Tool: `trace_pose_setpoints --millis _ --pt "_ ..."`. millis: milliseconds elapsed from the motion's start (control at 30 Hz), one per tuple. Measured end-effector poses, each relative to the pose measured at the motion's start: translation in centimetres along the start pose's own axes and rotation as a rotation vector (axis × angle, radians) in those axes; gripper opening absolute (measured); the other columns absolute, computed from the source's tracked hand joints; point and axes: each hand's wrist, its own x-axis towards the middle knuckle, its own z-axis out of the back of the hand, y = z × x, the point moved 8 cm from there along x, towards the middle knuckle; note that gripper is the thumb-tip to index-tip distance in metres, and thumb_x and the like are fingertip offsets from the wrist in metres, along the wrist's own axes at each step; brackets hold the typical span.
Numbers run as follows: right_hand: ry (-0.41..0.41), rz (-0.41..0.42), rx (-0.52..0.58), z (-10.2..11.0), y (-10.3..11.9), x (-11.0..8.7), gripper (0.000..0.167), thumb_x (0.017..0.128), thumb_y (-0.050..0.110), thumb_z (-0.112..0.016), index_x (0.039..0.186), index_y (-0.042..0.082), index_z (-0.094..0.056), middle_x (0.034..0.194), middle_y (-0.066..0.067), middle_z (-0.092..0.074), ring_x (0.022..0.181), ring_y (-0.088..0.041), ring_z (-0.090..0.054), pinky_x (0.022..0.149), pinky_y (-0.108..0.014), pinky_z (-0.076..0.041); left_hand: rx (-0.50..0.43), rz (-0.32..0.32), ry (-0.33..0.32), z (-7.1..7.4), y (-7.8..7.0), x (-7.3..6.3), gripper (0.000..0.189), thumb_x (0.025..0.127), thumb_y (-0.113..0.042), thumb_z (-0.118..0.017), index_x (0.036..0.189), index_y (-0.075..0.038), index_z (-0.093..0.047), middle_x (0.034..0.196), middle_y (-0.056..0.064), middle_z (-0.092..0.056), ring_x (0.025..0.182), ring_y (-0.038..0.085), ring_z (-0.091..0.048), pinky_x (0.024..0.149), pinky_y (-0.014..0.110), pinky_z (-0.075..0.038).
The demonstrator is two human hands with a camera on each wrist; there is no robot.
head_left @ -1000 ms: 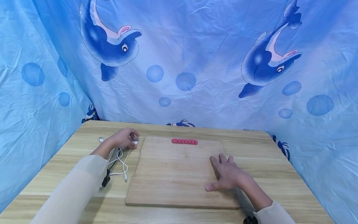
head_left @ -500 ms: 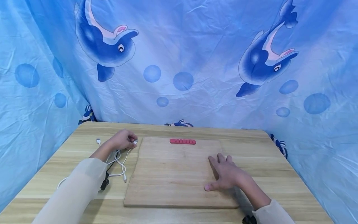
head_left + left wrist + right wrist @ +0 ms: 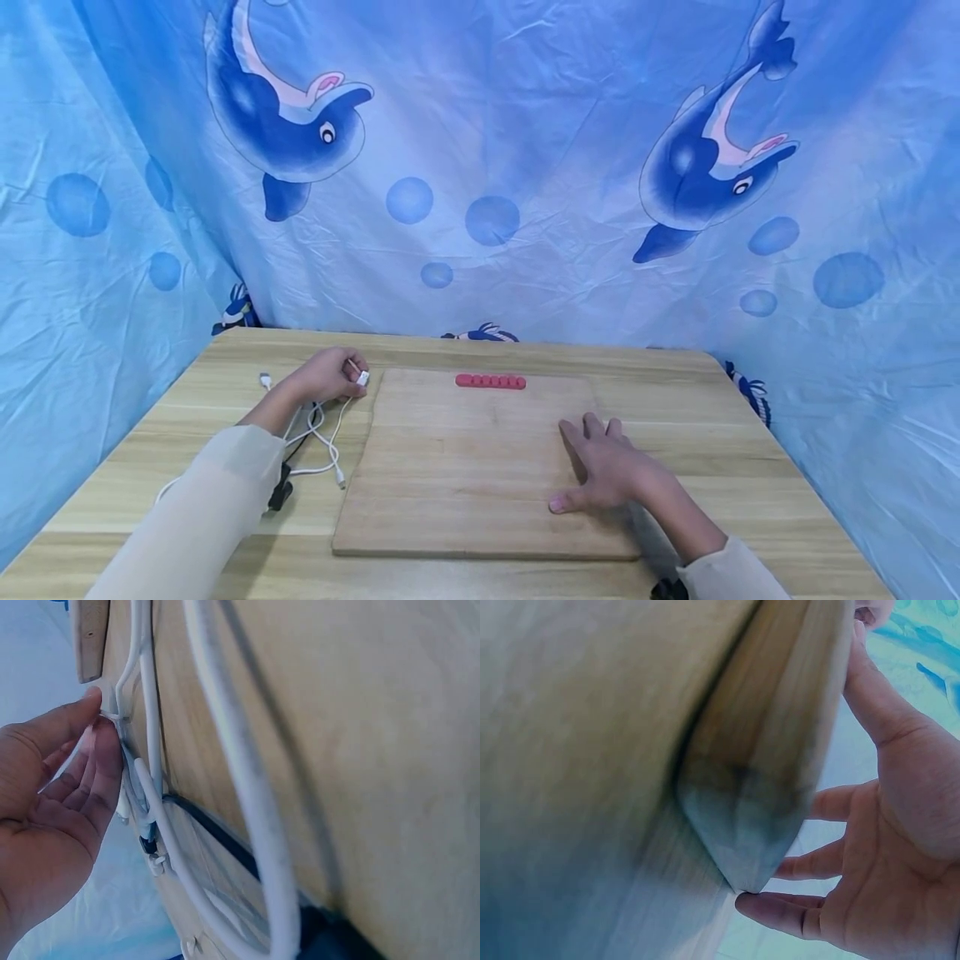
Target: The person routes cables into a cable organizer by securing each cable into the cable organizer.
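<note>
My left hand (image 3: 330, 373) is at the far left of the table, its thumb and fingertips pinching a white USB cable (image 3: 347, 410) close to its white plug (image 3: 363, 377). In the left wrist view the pinch is at the thin cable, with thicker white cable loops (image 3: 236, 765) hanging in front. A wooden board (image 3: 465, 467) lies flat just right of that hand. On the board's right side rests my right hand (image 3: 603, 467), fingers spread; the right wrist view has its fingertips at the board edge (image 3: 757, 772). A red ridged strip, resembling a cable holder (image 3: 491, 382), sits at the board's far edge.
More white cables (image 3: 315, 429) lie tangled left of the board, one plug end (image 3: 341, 481) near its left edge. Another USB plug (image 3: 266, 381) lies farther left. A dark cable (image 3: 303, 442) runs among them. A blue dolphin-print curtain (image 3: 525, 100) surrounds the wooden table (image 3: 750, 508).
My left hand has turned the plug slightly, so more of its white body shows. The loose plug end beside the board has shifted a little. My right hand stays in place.
</note>
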Motion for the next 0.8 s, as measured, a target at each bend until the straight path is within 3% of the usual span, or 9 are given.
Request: trace_pose_setpoints --millis 200,400,667,800 --pt "0.001 0.001 -0.003 -0.1 0.1 0.0 0.124 0.070 0.079 -0.076 0.161 0.009 -0.029 0.160 -0.033 -0.023 0.141 -0.062 -0.022 0.102 -0.073 -0.035 -0.170 0.013 0.032 0.3 0.2 -0.4 0.030 0.092 0.002 -0.064 0.121 0.009 -0.057 0.096 0.017 -0.066 0.076 0.022 -0.064 0.066 0.036 -0.057" --pt "0.009 -0.002 -0.011 -0.2 0.0 0.0 0.123 0.070 0.079 -0.075 0.162 0.010 -0.029 0.160 -0.032 -0.023 0.141 -0.061 -0.023 0.103 -0.071 -0.036 -0.229 -0.022 0.049 1.1 -0.4 -0.7 0.037 0.094 -0.006 -0.069 0.125 0.010 -0.056 0.099 0.017 -0.065 0.080 0.025 -0.066 0.071 0.040 -0.059" --pt "0.016 -0.001 -0.022 -0.2 -0.2 0.1 0.122 0.071 0.079 -0.074 0.162 0.011 -0.029 0.160 -0.031 -0.024 0.139 -0.059 -0.026 0.103 -0.070 -0.037 -0.247 -0.107 0.089 2.0 -3.3 -1.3 0.039 0.095 -0.007 -0.069 0.128 0.010 -0.057 0.104 0.018 -0.066 0.092 0.037 -0.066 0.076 0.039 -0.060" --pt "0.023 -0.007 -0.013 -0.1 -0.3 0.2 0.121 0.072 0.077 -0.075 0.162 0.011 -0.028 0.161 -0.031 -0.022 0.141 -0.060 -0.023 0.103 -0.072 -0.035 -0.217 -0.139 0.093 2.4 -5.0 -1.4 0.036 0.096 -0.008 -0.068 0.127 0.007 -0.059 0.103 0.018 -0.067 0.089 0.034 -0.067 0.076 0.039 -0.061"
